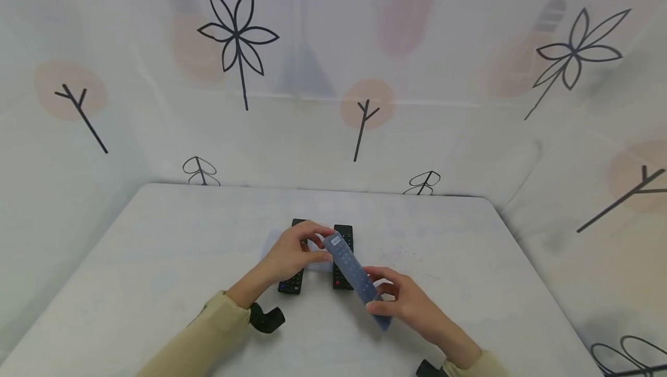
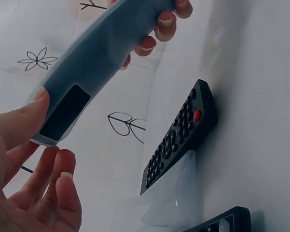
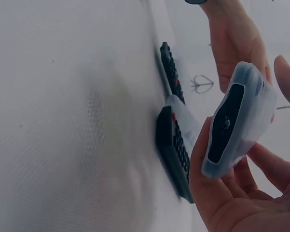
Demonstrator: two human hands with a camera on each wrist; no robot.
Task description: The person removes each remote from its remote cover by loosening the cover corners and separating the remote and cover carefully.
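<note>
A remote control [image 1: 354, 270] in a translucent bluish cover is held slanting above the table, its button face showing in the head view. My left hand [image 1: 297, 252] pinches its far end; in the left wrist view the thumb [image 2: 31, 113] presses beside a dark window in the cover. Around the near end, my right hand [image 1: 401, 297] grips with thumb and fingers. That end of the covered remote [image 3: 251, 116] shows a dark opening in the right wrist view. Two black remotes [image 1: 343, 281] lie below, the left one [image 1: 290, 285] partly hidden by my left hand.
A clear plastic sheet [image 2: 169, 193] lies between and under the black remotes. The white table [image 1: 156, 284] ends at a patterned cloth wall [image 1: 307, 151] behind. Dark straps [image 1: 267, 319] hang at both sleeves.
</note>
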